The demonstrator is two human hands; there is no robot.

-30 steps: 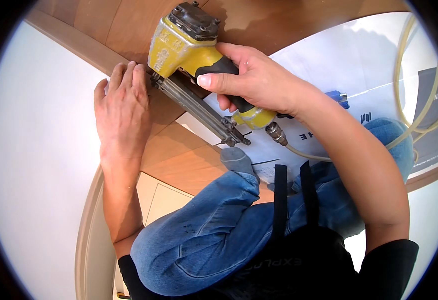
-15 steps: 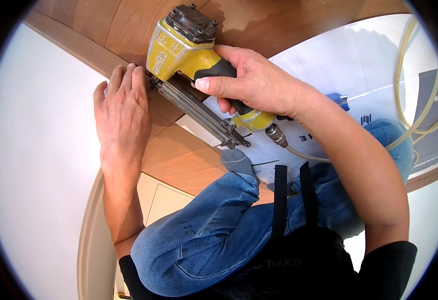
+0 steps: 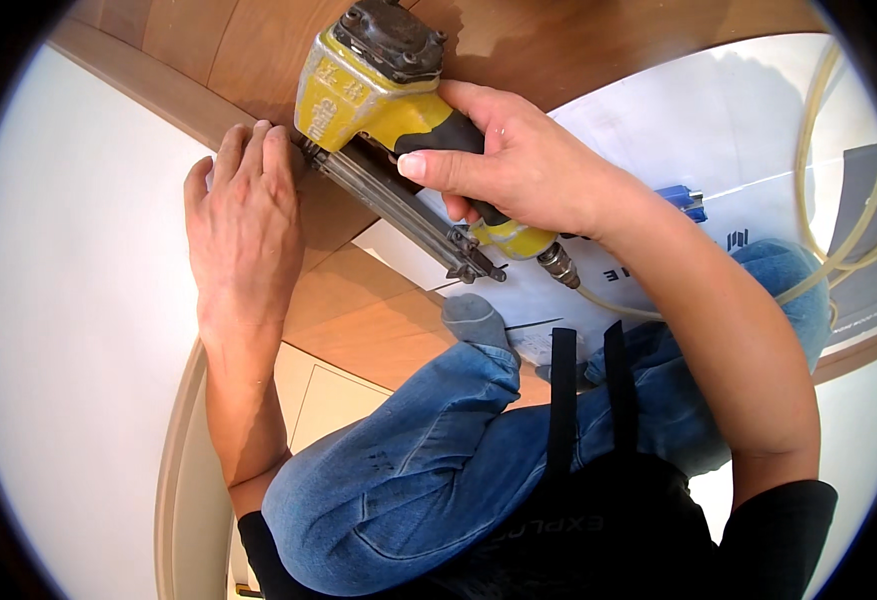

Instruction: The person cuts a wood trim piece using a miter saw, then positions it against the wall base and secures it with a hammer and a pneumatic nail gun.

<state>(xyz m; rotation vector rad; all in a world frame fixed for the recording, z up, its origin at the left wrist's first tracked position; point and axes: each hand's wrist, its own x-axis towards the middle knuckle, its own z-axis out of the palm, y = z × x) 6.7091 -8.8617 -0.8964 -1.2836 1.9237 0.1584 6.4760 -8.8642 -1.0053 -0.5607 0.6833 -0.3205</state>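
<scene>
My right hand point(image 3: 528, 165) is wrapped round the black grip of a yellow pneumatic nail gun point(image 3: 368, 100). The gun's nose meets the brown wooden skirting board point(image 3: 153, 85) along the foot of the white wall, just beside my left fingertips; the exact contact point is hidden. Its metal magazine point(image 3: 393, 210) slants down toward my sock. My left hand point(image 3: 246, 235) lies with fingers stretched over the skirting board, and its fingertips are partly out of sight behind the edge. An air hose point(image 3: 613, 308) runs from the fitting at the end of the grip.
Wood flooring point(image 3: 358, 310) spreads beneath me, with a white printed sheet point(image 3: 648, 130) over part of it. A blue object point(image 3: 683, 203) lies there, partly behind my right forearm. Hose coils point(image 3: 808, 150) loop at the right. My bent knee point(image 3: 338, 510) rises near the wall.
The nail gun has tilted slightly, with its magazine end and my right hand shifting a little up and right. My left hand stays on the skirting board.
</scene>
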